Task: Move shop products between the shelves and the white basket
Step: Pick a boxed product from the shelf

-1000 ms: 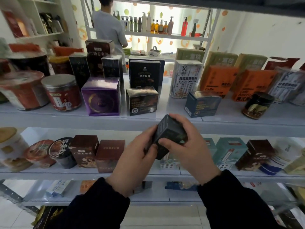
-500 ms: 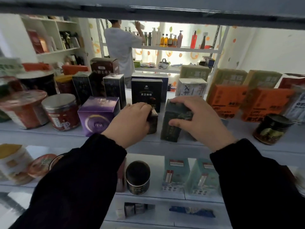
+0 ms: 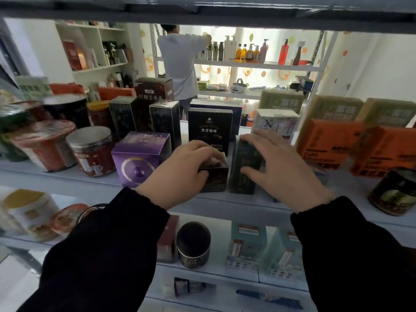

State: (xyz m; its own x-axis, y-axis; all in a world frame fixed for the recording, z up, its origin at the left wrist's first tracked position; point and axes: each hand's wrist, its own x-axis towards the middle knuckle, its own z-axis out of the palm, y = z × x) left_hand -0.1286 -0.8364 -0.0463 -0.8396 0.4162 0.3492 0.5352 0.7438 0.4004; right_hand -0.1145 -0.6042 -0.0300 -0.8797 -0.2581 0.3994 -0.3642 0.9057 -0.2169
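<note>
A tall dark green box stands upright near the front of the middle shelf. My right hand lies on its top and right side, fingers nearly straight and spread, thumb against the front. Just left of it sits a small black box, and my left hand grips it from the left, fingers curled over its top. The white basket is out of view.
A purple box and a red tin stand left of my hands; orange boxes and a dark jar to the right. Taller black boxes are behind. The lower shelf holds a dark can and teal boxes. A person stands at far shelves.
The dark green box went from both hands in front of the shelves up onto the middle shelf. My left hand moved to the small black box; my right hand's fingers have loosened on the green box.
</note>
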